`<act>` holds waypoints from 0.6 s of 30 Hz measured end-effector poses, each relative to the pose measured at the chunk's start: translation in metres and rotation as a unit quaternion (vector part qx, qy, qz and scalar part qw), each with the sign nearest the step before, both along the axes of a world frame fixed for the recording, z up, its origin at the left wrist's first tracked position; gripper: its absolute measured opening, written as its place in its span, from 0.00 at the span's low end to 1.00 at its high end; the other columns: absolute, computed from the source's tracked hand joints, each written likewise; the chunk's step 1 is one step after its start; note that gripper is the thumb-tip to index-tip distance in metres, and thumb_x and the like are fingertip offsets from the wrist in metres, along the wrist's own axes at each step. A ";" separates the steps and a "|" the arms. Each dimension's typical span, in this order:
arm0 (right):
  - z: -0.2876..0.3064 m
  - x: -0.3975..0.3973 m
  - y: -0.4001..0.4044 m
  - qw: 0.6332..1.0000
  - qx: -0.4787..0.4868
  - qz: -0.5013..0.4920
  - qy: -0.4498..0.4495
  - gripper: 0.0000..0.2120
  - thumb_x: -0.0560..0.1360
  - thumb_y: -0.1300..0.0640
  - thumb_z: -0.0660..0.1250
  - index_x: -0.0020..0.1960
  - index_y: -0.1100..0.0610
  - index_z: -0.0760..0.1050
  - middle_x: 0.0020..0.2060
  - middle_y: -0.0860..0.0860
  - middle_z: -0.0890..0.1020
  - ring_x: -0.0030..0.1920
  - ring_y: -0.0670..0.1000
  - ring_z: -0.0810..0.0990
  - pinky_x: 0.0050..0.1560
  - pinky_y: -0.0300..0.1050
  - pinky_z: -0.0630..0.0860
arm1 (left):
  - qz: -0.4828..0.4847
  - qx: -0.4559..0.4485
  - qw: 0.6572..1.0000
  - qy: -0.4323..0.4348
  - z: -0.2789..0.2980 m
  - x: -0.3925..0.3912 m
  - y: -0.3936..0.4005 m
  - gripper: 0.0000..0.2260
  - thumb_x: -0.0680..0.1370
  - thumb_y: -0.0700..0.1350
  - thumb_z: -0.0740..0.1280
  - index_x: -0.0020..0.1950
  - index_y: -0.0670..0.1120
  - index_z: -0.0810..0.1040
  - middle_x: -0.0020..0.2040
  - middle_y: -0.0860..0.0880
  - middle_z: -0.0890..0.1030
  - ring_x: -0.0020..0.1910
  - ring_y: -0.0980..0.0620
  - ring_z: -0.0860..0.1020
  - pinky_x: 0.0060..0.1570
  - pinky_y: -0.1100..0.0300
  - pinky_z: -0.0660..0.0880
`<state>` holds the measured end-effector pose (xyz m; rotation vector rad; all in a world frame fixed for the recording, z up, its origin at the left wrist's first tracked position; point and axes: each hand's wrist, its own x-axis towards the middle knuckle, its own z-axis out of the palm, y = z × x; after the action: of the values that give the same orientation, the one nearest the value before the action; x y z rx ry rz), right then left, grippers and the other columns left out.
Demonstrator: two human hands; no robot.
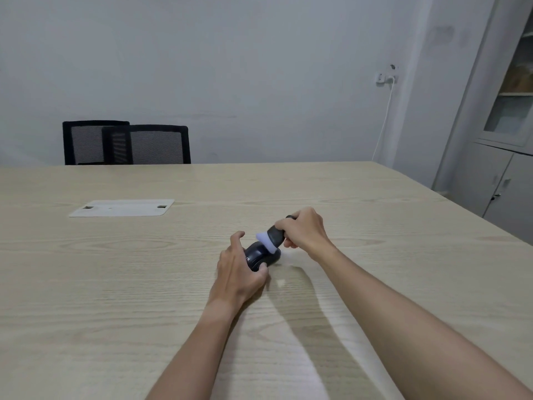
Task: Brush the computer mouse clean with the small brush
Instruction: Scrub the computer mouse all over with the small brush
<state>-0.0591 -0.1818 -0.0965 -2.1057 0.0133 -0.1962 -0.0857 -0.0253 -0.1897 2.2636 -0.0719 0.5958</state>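
**A:** Where do we find the task's thing, and which step is in hand?

**B:** We find the computer mouse [261, 257] resting on the table [121, 278], a little right of the frame's centre. The left hand [238, 268] steadies it from about 8 o'clock: the thumb curls round its near end and the fingers arch over its far-left flank, so this grip is closed on the mouse. The right hand [302, 230], at about 1 o'clock of the mouse, is wrapped around the dark handle of the small brush [272, 239]; this grip is closed on the brush. The pale bristle head points down toward 7 o'clock and meets the mouse's far-right upper surface. We judge the brushing itself to be under way.

**A:** What does the next move call for?

**B:** We judge that it calls for short strokes across the shell while the left hand holds the mouse fast against the push, then a turn of the mouse to present the flank that the left fingers cover. How much of the surface is already clean we cannot tell; no dust is discernible.

**A:** What else stands in the field?

**B:** A white cable hatch [121, 207] lies in the table at 10 o'clock, well apart from the mouse, and two black mesh chairs [127, 144] stand beyond the far edge.
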 end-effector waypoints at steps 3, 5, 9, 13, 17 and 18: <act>-0.006 0.000 -0.001 0.999 -0.038 -0.003 0.007 0.11 0.68 0.66 0.68 0.29 0.61 0.71 0.25 0.58 0.75 0.25 0.54 0.76 0.28 0.41 0.71 | 0.007 0.001 1.000 -0.006 0.001 -0.001 -0.001 0.33 0.66 0.53 0.68 0.68 0.51 0.59 0.47 0.48 0.76 0.53 0.45 0.73 0.55 0.50 0.72; -0.008 0.003 -0.003 0.997 -0.073 -0.022 -0.016 0.14 0.67 0.67 0.66 0.27 0.58 0.64 0.25 0.56 0.70 0.28 0.55 0.69 0.29 0.44 0.65 | 0.011 0.004 1.000 -0.012 0.002 -0.003 -0.001 0.33 0.66 0.54 0.69 0.67 0.51 0.60 0.47 0.48 0.76 0.53 0.45 0.73 0.55 0.50 0.72; -0.001 0.001 0.001 0.999 -0.025 -0.008 -0.046 0.13 0.67 0.65 0.68 0.28 0.60 0.66 0.25 0.55 0.69 0.26 0.54 0.72 0.30 0.44 0.67 | 0.029 0.005 1.000 -0.007 0.002 -0.001 -0.002 0.34 0.67 0.58 0.70 0.67 0.51 0.60 0.50 0.47 0.77 0.54 0.45 0.73 0.57 0.48 0.71; -0.002 -0.005 0.010 0.993 0.033 0.108 0.027 0.09 0.70 0.61 0.72 0.33 0.61 0.75 0.27 0.55 0.78 0.26 0.50 0.79 0.34 0.45 0.77 | 0.046 0.024 0.999 -0.005 0.001 -0.001 -0.002 0.35 0.67 0.60 0.70 0.68 0.49 0.60 0.55 0.47 0.77 0.56 0.45 0.73 0.57 0.50 0.70; -0.008 0.001 0.010 0.997 -0.035 0.069 -0.014 0.13 0.71 0.62 0.71 0.32 0.59 0.69 0.27 0.54 0.72 0.28 0.53 0.72 0.30 0.42 0.69 | 0.054 0.026 0.998 -0.011 0.001 -0.004 -0.002 0.38 0.67 0.62 0.70 0.69 0.48 0.59 0.54 0.47 0.76 0.57 0.45 0.72 0.58 0.50 0.68; -0.008 0.002 0.011 0.995 -0.067 0.045 -0.053 0.16 0.71 0.63 0.69 0.31 0.58 0.65 0.26 0.53 0.68 0.29 0.53 0.67 0.28 0.42 0.63 | 0.054 0.023 0.998 -0.008 0.001 -0.004 -0.002 0.39 0.67 0.62 0.70 0.70 0.48 0.58 0.54 0.47 0.76 0.57 0.45 0.72 0.58 0.50 0.68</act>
<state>-0.0568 -0.1711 -0.1049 -2.2214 -0.1618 -0.2599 -0.0895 -0.0272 -0.1883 2.3178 0.0303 0.6767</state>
